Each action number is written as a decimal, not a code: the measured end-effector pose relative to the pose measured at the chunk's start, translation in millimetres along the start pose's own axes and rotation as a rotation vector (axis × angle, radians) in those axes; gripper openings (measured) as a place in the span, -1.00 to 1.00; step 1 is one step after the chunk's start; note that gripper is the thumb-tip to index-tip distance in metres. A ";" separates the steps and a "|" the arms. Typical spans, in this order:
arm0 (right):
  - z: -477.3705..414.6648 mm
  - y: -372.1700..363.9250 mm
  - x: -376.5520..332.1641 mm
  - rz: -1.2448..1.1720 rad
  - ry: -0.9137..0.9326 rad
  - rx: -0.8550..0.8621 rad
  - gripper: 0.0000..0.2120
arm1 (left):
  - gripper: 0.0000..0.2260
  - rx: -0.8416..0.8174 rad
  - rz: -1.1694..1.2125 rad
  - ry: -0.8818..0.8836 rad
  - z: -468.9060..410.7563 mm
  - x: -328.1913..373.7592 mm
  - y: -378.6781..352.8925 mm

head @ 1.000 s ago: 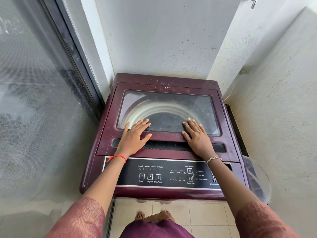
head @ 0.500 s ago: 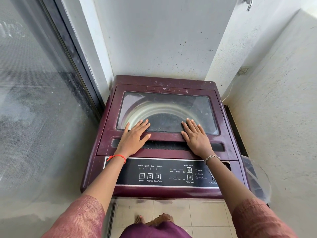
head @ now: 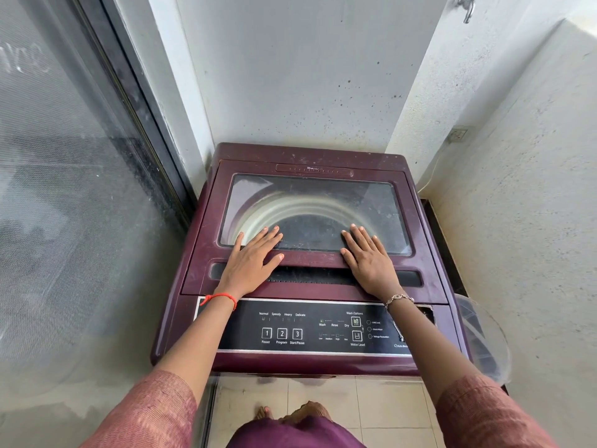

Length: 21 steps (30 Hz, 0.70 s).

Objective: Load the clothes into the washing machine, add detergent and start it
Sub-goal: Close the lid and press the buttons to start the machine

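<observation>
Both hands, left [head: 250, 260] and right [head: 368, 258], are lying flat with fingers straight on the closed lid [head: 310, 257] of the washing machine [head: 181, 305]; the drum seems empty through dusty glass.

Through dusty lid glass [head: 371, 202], drum [head: 290, 211] contents unclear; tap [head: 467, 9] cropped at top edge.

Bright, even daylight; soft shadows. Image sharp, though wide-angle distortion bends the walls [head: 290, 76] and edges; faint reflections haze the glass door [head: 64, 189].
</observation>
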State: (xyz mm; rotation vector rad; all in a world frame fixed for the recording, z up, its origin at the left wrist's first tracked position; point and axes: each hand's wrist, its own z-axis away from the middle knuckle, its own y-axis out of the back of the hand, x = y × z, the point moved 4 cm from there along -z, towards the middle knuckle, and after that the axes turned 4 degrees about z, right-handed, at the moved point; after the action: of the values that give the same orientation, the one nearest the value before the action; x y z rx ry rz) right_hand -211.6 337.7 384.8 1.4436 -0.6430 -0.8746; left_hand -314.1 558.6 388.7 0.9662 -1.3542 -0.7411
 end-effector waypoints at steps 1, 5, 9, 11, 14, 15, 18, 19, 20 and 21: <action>-0.3 -0.8 0.5 0.008 0.000 -0.007 -0.47 | -0.55 0.000 0.000 0.000 0.1 -0.1 -0.1; -0.2 -0.8 1.5 -0.003 -0.003 0.001 -0.40 | -0.54 -0.001 -0.002 0.003 -0.4 -0.2 -0.4; 0.1 -1.0 1.1 -0.020 -0.004 0.016 -0.23 | -0.55 0.001 0.002 0.008 -0.5 0.2 -0.1; -0.2 -1.0 1.3 -0.028 -0.003 0.016 -0.20 | -0.55 0.004 0.012 0.008 -0.1 0.5 0.2; 0.3 -0.7 1.1 -0.041 -0.001 0.014 -0.30 | -0.55 0.005 0.011 0.010 -0.1 0.0 0.1; 0.1 -1.1 1.8 -0.041 -0.002 0.012 -0.38 | -0.55 0.006 0.011 0.010 -0.3 0.2 0.0; -0.7 -2.1 3.6 -0.033 0.006 0.012 -0.52 | -0.55 0.003 0.006 0.013 -0.1 0.6 0.2; -0.2 -1.8 3.4 -0.034 0.009 0.014 -0.52 | -0.55 -0.001 0.003 0.013 -0.1 0.4 0.1; -0.1 -1.9 3.2 -0.034 0.009 0.012 -0.53 | -0.55 -0.004 0.000 0.012 -0.2 -0.1 -0.1; 0.1 -2.1 2.7 -0.028 0.007 0.004 -0.52 | -0.55 -0.009 -0.003 0.011 -0.5 -0.4 -0.4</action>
State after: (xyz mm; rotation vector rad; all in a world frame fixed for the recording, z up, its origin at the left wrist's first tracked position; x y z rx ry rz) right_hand -210.4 335.6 382.3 1.4623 -0.6207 -0.8901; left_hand -313.6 558.9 388.2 0.9646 -1.3390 -0.7424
